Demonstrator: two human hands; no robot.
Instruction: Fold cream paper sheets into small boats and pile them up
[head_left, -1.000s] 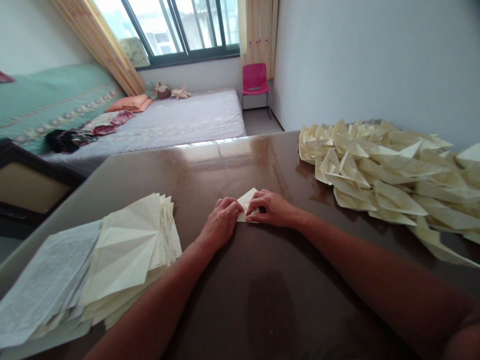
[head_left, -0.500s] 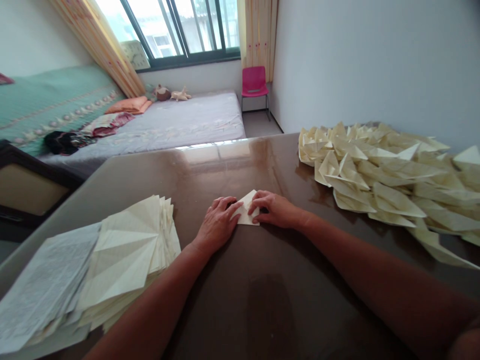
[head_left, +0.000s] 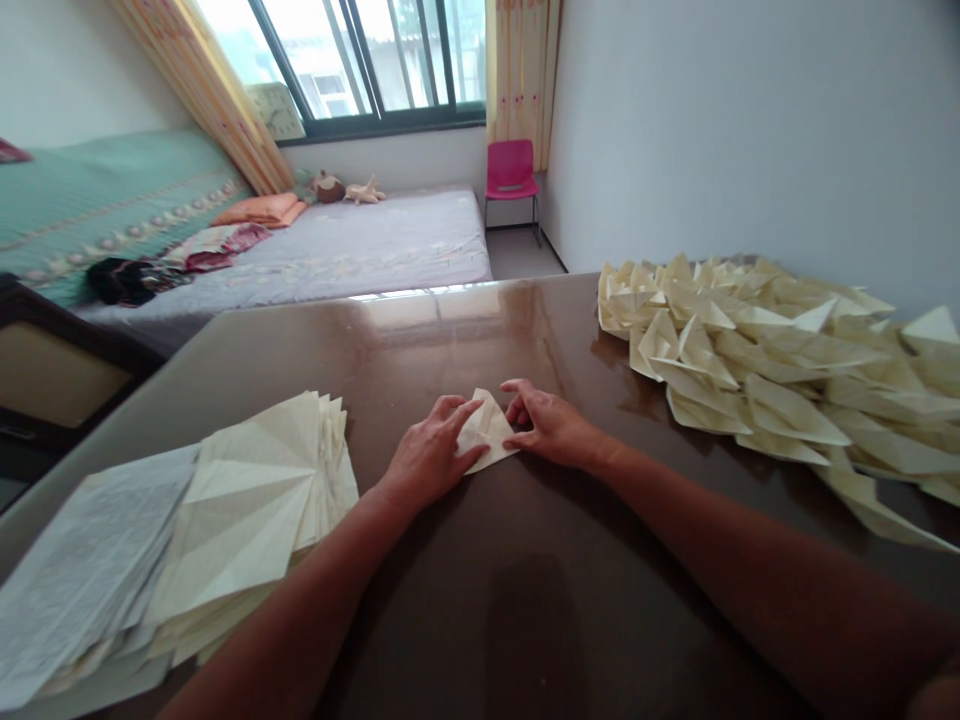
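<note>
Paper [head_left: 487,430] turned; spread left hand [head_left: 429,448] on left side, spread right hand [head_left: 556,428] touching corner.

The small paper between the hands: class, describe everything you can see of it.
The small paper is cream, looks thin, and is creased and folded into a roughly triangular shape, its narrow end pointing away from the person. It lies at a slant on the glossy brown table. The left hand has finger and thumb on its left side; the right hand's thumb is at its right corner. Its underside is hidden.
</note>
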